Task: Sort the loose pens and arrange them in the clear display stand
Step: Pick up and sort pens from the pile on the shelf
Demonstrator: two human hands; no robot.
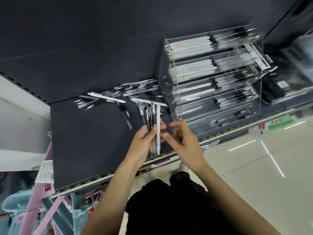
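My left hand [144,141] grips a bundle of pens [153,119] upright over the dark shelf [88,133]; one white pen stands at the right of the bundle, several clear black ones beside it. My right hand [181,138] hovers just right of the bundle with fingers loosely spread and nothing in it. A pile of loose pens [118,95] lies on the shelf behind. The clear display stand [171,102] sits to the right, its tiered rows holding white pens and clear black pens.
The shelf's front edge [118,172] carries price tags. A second clear case [288,89] with dark items stands right of the stand. Pink and blue goods [33,209] hang below on the left. Pale tiled floor [254,167] lies to the right.
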